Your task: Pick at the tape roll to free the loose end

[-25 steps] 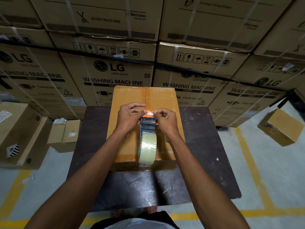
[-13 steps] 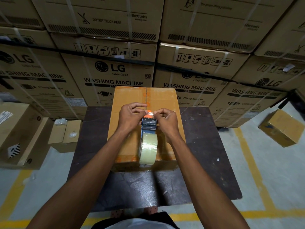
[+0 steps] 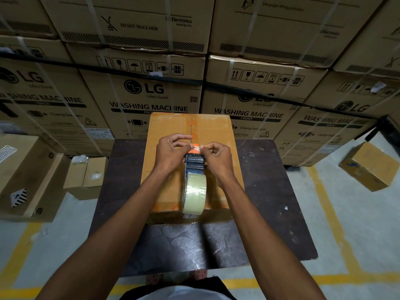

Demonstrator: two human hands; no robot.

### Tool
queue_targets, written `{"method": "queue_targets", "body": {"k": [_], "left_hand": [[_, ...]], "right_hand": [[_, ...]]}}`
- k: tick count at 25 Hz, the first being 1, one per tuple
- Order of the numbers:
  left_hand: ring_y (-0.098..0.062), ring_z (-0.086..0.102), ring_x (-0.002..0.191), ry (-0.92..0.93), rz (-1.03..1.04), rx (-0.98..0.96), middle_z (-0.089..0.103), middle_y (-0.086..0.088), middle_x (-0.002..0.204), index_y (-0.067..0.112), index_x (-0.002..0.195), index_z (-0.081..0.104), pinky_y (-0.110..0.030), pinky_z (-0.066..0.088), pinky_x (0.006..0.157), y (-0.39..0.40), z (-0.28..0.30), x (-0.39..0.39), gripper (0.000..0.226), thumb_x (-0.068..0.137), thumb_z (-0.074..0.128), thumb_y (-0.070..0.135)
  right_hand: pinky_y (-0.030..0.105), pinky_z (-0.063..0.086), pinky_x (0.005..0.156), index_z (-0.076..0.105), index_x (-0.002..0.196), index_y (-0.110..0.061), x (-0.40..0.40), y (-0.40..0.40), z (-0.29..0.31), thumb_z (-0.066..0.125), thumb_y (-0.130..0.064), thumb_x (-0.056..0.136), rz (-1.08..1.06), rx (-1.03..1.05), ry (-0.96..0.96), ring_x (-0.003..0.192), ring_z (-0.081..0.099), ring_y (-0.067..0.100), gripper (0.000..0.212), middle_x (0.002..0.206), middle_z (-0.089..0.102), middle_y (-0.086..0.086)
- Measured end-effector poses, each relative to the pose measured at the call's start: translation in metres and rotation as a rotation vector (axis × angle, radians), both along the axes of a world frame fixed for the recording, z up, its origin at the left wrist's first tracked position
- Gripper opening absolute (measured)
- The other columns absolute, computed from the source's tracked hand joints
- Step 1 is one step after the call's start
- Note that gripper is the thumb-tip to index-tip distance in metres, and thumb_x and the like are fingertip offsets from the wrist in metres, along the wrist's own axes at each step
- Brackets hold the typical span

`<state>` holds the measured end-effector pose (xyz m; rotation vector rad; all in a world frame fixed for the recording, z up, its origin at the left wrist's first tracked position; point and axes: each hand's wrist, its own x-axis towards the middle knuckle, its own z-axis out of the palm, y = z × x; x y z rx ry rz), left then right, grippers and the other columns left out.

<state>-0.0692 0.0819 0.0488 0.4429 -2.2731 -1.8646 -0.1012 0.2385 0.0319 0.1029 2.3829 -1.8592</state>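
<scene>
Both hands meet over the front end of the tape dispenser (image 3: 194,169). With my left hand (image 3: 171,154) I pinch the loose end of the clear tape (image 3: 195,146) between thumb and forefinger, the other fingers curled loosely above. My right hand (image 3: 218,158) pinches the same strip from the other side, its fingers bent in, knuckles up. Both forearms come in from the bottom corners and meet in a narrow V.

The dispenser lies on top of the cardboard box (image 3: 166,126), along the centre seam. Its long axis runs away from me: the roll of tape (image 3: 193,192) is at the near end, close to the box's front edge, and the dark head with the orange toothed cutter (image 3: 193,151) points to the far side. The roll is pale, glossy and round, standing on its edge.

The box is plain brown, with orange print, and sits on a dark scratched table (image 3: 270,191). Behind stand big strapped washing machine cartons (image 3: 151,94).
</scene>
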Motion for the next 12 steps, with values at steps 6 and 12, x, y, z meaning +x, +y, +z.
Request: {"method": "queue_targets", "body": {"k": [6, 12], "left_hand": [[-0.014, 0.082, 0.078, -0.002, 0.002, -0.005, 0.086, -0.001, 0.093, 0.021, 0.117, 0.081, -0.031, 0.064, 0.054, -0.0004, -0.0002, 0.0001, 0.024, 0.093, 0.083, 0.015], [-0.009, 0.079, 0.073, -0.006, 0.0, -0.012, 0.085, -0.002, 0.094, 0.016, 0.12, 0.08, -0.025, 0.061, 0.052, 0.0005, 0.0, -0.001, 0.026, 0.094, 0.082, 0.013]], "right_hand": [[0.042, 0.058, 0.071, 0.073, 0.085, -0.012, 0.0014, -0.0005, 0.0005, 0.065, -0.032, 0.102, 0.0, -0.008, 0.0, 0.079, 0.069, 0.019, 0.028, 0.084, 0.075, 0.003], [0.054, 0.062, 0.076, 0.073, 0.084, -0.013, 0.0028, -0.0012, 0.0009, 0.062, -0.032, 0.102, -0.051, 0.007, 0.005, 0.08, 0.072, 0.027, 0.029, 0.087, 0.077, 0.009]]}}
